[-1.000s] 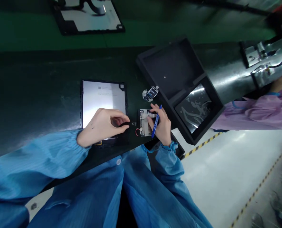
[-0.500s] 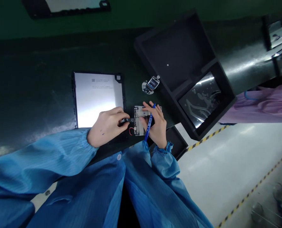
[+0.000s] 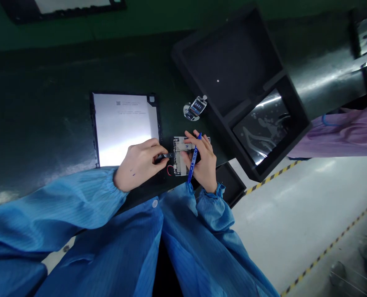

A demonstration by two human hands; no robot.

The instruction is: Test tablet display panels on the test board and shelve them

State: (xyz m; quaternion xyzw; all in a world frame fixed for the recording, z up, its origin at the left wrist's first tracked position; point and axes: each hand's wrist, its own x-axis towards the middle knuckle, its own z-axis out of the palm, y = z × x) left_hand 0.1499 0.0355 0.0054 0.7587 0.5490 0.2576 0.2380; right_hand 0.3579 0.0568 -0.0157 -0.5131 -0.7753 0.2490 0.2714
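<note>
A small circuit board [image 3: 180, 167] with strips of pale tape lies near the table's front edge, short red wires at its lower left. My left hand [image 3: 144, 161] pinches a black flat cable [image 3: 162, 156] whose far end meets the board's left edge; whether it is plugged in I cannot tell. Over the board's right side rests my right hand [image 3: 205, 165], its thumb and fingers touching the board. A blue marker pen [image 3: 192, 161] is held slanting across that hand. Left of the board lies a white-faced panel [image 3: 126, 128] in a black frame.
A metal tally counter [image 3: 196, 109] stands behind the board. At right is a large black tray [image 3: 225, 74] holding a clear-wrapped dark panel [image 3: 260, 128]. A lower black tray [image 3: 231, 183] sits beneath its corner. A co-worker's pink sleeve [image 3: 347, 132] shows at far right.
The view has shifted slightly, moving the panel and the board a little left in the picture. Both hands keep nearly the same pose and hold.
</note>
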